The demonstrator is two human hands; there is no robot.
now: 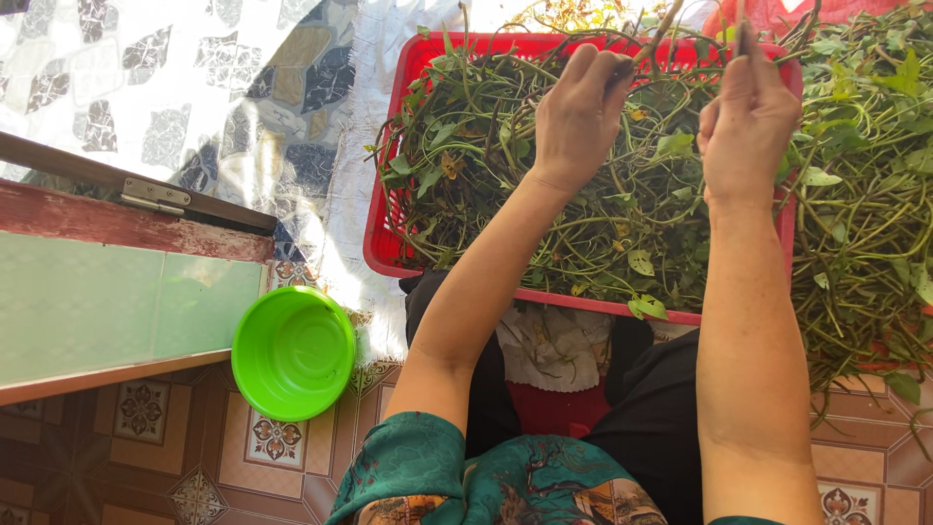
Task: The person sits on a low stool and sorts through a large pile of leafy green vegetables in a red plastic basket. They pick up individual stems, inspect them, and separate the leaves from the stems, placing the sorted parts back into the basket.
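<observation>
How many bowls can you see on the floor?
1. A bright green bowl sits on the patterned floor tiles, left of the person's left arm and below the red basket of green stems. Others could be hidden outside the picture.

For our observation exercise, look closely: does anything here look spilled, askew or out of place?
Yes. The leafy green stems overflow the red basket on the right, trailing past its rim onto the tiled floor. The green bowl sits empty on the floor. Both the left hand and right hand pinch stems.
</observation>
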